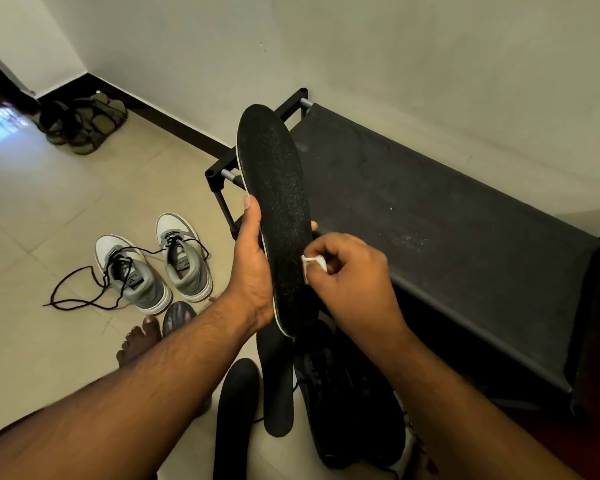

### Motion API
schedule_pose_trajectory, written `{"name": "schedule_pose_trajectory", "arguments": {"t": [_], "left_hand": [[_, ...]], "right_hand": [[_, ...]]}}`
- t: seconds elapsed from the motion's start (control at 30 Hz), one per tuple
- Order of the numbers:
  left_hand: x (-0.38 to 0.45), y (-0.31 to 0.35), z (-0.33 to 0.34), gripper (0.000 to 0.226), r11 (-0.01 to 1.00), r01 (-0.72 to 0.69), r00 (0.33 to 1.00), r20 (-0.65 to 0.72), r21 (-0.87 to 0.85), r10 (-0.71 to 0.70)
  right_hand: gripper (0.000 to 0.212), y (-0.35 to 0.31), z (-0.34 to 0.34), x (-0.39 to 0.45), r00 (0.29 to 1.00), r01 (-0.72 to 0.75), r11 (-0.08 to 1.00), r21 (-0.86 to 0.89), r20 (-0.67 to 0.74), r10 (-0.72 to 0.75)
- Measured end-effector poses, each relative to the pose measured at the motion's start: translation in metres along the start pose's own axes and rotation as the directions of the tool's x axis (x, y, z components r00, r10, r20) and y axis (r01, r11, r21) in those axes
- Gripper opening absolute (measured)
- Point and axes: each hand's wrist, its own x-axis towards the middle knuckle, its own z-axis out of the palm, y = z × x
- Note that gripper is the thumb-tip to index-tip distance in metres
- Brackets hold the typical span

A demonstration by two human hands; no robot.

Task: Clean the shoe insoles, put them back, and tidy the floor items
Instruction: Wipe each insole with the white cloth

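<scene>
My left hand (pixel 252 261) grips a long black insole (pixel 274 188) upright in front of me, its white edge showing along the left side. My right hand (pixel 347 271) pinches a small white wad of tissue (pixel 314 260) against the insole's right edge, near its lower half. Two more black insoles (pixel 238 410) (pixel 278 382) lie on the tiled floor below my arms. A black shoe (pixel 347 403) sits beside them. A pair of grey and white sneakers (pixel 153 261) with loose black laces stands to the left.
A black fabric-topped shoe rack (pixel 430 216) stands against the wall on the right. Olive sandals (pixel 87 123) lie in the far left corner by a doorway. My bare foot (pixel 139 341) rests on the floor near a dark slipper (pixel 177 317).
</scene>
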Motion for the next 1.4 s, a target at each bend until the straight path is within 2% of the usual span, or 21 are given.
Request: {"name": "schedule_pose_trajectory", "arguments": {"t": [0.1, 0.17, 0.3, 0.43, 0.53, 0.63, 0.7, 0.8, 0.87, 0.93, 1.03, 1.17, 1.33, 1.4], "left_hand": [[0.0, -0.002, -0.002, 0.083, 1.0, -0.004, 0.998, -0.065, 0.028, 0.006], [-0.001, -0.003, -0.001, 0.083, 1.0, -0.003, 0.998, -0.069, 0.023, 0.005], [-0.001, -0.001, 0.003, 0.084, 1.0, 0.002, 1.0, -0.021, 0.022, -0.001], [0.0, -0.002, 0.003, 0.082, 1.0, -0.004, 1.0, -0.006, 0.022, 0.004], [0.0, -0.002, 0.002, 0.084, 1.0, -0.001, 1.0, -0.031, 0.028, 0.002], [0.001, -0.004, 0.0, 0.081, 1.0, -0.013, 0.998, -0.069, 0.019, 0.014], [0.0, -0.004, 0.0, 0.078, 1.0, -0.013, 0.998, -0.058, 0.015, 0.014], [0.001, -0.004, 0.0, 0.082, 0.999, -0.007, 0.998, -0.062, 0.039, 0.009], [0.001, -0.002, 0.001, 0.082, 0.999, -0.015, 0.999, -0.034, 0.052, 0.017], [0.002, 0.001, 0.001, 0.079, 0.999, -0.037, 0.999, -0.005, 0.018, 0.037], [0.003, 0.003, 0.001, 0.076, 0.998, -0.051, 0.999, 0.011, -0.027, 0.051], [0.003, 0.001, -0.003, 0.078, 0.999, -0.04, 0.997, -0.068, -0.004, 0.039], [0.011, 0.008, -0.014, 0.083, 0.995, -0.096, 0.982, -0.162, 0.041, 0.102], [0.013, 0.008, -0.017, 0.084, 0.994, -0.11, 0.981, -0.156, 0.027, 0.113]], "right_hand": [[0.016, -0.012, 0.008, -0.01, 0.989, 0.069, 0.981, 0.179, 0.114, -0.09], [0.018, -0.013, 0.007, -0.01, 0.986, 0.029, 0.964, 0.263, 0.151, -0.071], [0.017, 0.002, -0.003, 0.001, 0.993, -0.109, 0.978, 0.175, 0.055, 0.1], [0.014, 0.01, -0.008, 0.006, 0.986, -0.162, 0.978, 0.128, -0.007, 0.164], [0.015, -0.001, -0.002, -0.001, 0.987, -0.163, 0.963, 0.213, 0.039, 0.158], [0.015, -0.015, 0.005, -0.01, 0.986, -0.119, 0.939, 0.321, 0.152, 0.073], [0.015, -0.017, 0.006, -0.011, 0.985, -0.088, 0.932, 0.351, 0.171, 0.028], [0.015, -0.013, 0.0, -0.006, 0.984, -0.147, 0.934, 0.325, 0.145, 0.104], [0.016, -0.005, -0.004, -0.002, 0.983, -0.18, 0.95, 0.253, 0.077, 0.166], [0.014, 0.003, -0.007, 0.003, 0.985, -0.174, 0.971, 0.167, 0.011, 0.175], [0.012, 0.004, -0.006, 0.004, 0.99, -0.143, 0.978, 0.155, 0.003, 0.144], [0.011, -0.011, 0.004, -0.011, 0.986, -0.016, 0.983, 0.185, 0.168, -0.015], [0.011, -0.018, -0.004, -0.015, 0.908, -0.095, 0.943, 0.32, 0.417, -0.05], [0.013, -0.015, -0.007, -0.012, 0.921, -0.108, 0.939, 0.326, 0.389, -0.029]]}}
